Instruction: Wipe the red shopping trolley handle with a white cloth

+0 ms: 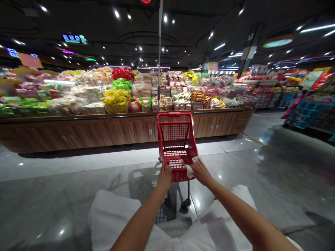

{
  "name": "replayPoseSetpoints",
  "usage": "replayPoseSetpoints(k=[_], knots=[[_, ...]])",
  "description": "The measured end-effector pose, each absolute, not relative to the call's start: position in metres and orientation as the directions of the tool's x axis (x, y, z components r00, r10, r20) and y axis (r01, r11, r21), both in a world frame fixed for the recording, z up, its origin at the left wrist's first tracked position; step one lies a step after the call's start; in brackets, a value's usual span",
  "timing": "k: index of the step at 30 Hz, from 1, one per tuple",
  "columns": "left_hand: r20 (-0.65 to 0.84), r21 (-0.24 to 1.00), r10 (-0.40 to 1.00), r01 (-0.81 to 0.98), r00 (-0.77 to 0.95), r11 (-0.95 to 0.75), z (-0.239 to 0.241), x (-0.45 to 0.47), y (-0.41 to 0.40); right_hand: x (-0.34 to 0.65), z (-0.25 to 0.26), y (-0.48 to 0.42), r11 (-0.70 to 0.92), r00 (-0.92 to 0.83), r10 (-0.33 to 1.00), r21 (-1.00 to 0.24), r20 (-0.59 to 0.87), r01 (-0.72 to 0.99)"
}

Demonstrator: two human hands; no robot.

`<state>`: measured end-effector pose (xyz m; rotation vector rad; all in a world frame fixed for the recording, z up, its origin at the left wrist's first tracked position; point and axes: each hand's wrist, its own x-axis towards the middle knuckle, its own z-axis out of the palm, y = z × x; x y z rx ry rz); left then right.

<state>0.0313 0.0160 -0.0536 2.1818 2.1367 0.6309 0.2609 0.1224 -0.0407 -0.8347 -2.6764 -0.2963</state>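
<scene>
A red plastic shopping cart (195,148) on dark wheels stands right in front of me, with its grid floor and back panel bare. My left hand (165,174) is closed on the cart's near left edge. In my right hand (200,170) is a crumpled white cloth or tissue (190,171), pressed against the near right corner of the cart. A thin grey pole (159,52) rises from the cart's far left side. The fingertips of both hands are partly hidden.
A long wood-panelled display counter (125,129) heaped with packaged snacks (117,101) spans the view beyond the cart. Blue racks (306,109) stand to the right. The floor (65,198) is grey, shiny tile. White clothing (112,216) covers my legs below.
</scene>
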Motion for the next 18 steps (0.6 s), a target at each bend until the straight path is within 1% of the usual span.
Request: replayPoseSetpoints(k=[3, 6, 9, 13, 18], knots=[[0.242, 0.263, 0.968, 0.965, -0.057, -0.009, -0.054, 0.045, 0.018, 0.227, -0.051, 0.101, 0.713, -0.677, 0.622, 0.075, 0.394, 0.697], [0.234, 0.236, 0.971, 0.972, -0.055, -0.001, -0.05, 0.045, 0.019, 0.183, -0.059, 0.08, 0.695, -0.645, 0.641, 0.043, 0.417, 0.718], [0.194, 0.221, 0.981, 0.975, -0.01, -0.034, -0.045, 0.031, 0.015, 0.157, -0.061, 0.07, 0.704, -0.643, 0.629, 0.03, 0.437, 0.709], [0.127, 0.191, 0.99, 0.978, 0.055, -0.079, -0.035, 0.006, 0.005, 0.178, -0.059, 0.083, 0.787, -0.738, 0.536, 0.075, 0.411, 0.613], [0.057, 0.164, 0.998, 0.986, 0.029, -0.038, -0.03, 0.006, -0.001, 0.245, -0.058, 0.114, 0.762, -0.716, 0.546, 0.098, 0.435, 0.641]])
